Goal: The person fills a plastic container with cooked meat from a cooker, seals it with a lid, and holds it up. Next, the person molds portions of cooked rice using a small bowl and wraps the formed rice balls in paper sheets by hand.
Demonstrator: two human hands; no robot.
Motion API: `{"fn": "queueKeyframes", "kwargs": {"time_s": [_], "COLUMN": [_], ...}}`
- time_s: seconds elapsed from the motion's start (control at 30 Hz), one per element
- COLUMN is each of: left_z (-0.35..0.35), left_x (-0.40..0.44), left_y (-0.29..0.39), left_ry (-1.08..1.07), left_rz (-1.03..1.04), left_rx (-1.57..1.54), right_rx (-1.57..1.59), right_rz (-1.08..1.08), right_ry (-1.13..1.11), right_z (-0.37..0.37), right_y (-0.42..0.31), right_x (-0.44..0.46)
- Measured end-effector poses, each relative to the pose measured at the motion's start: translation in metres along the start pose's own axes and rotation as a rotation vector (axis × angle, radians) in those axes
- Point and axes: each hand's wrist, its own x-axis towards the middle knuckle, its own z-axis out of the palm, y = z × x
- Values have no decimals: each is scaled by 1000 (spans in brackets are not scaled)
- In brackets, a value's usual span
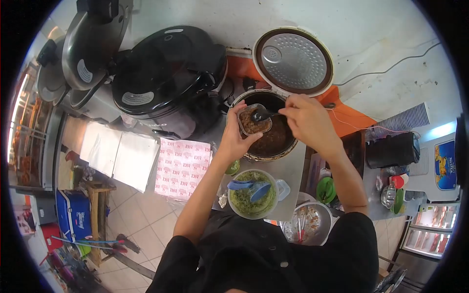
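Over an open cooker pot [279, 144] of brown food, my left hand [234, 136] grips a small clear container [255, 128] with brown food inside. My right hand [309, 119] is closed on the handle of a black spoon [260, 115], whose bowl is at the container. Behind the pot its round metal-lined lid [294, 59] stands raised. Nearer my body, a tub of green sauce [252, 205] has blue spoons [259, 191] in it.
A large black cooker [168, 73] stands left of the pot. Patterned paper [182, 168] and white sheets [134, 158] lie at the left. At the lower right is a metal bowl [317, 224]; stacked cups [405, 118] lean at the right.
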Motion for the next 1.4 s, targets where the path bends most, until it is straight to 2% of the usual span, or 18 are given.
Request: {"fn": "queueKeyframes", "kwargs": {"time_s": [0.3,0.4,0.53,0.67,0.77,0.87,0.9,0.97,1.17,1.27,1.37,1.4], "left_z": [7,5,-20,-39,-53,-65,-66,-74,-83,-90,-94,-95], "left_x": [-7,-10,-25,-37,-44,-57,-62,-69,-94,-108,-115,-115], "left_y": [-1,-12,-10,7,-1,-1,3,6,26,38,42,43], "left_ry": [93,141,196,219,227,273,291,290,357,405,436,437], "left_rz": [54,40,-52,-72,18,-42,-74,-22,-50,-61,-65,-65], "left_rx": [-50,-66,-35,-119,37,-6,-90,-6,19,-10,13,22], "right_rx": [-14,106,149,-10,68,-7,-37,-100,67,314,427,519], "right_rz": [-1,56,403,483,467,348,357,372,387,441,400,487], "right_ry": [24,65,131,-228,-180,-309,-337,-392,-627,-629,-654,-689], "right_z": [6,13,-4,59,94,101,107,127,177,193,208,197], "right_y": [-15,-19,-6,32,39,38,37,38,20,41,56,56], "right_x": [6,6,-2,-24,-33,-26,-25,-19,4,-1,-6,-5]}}
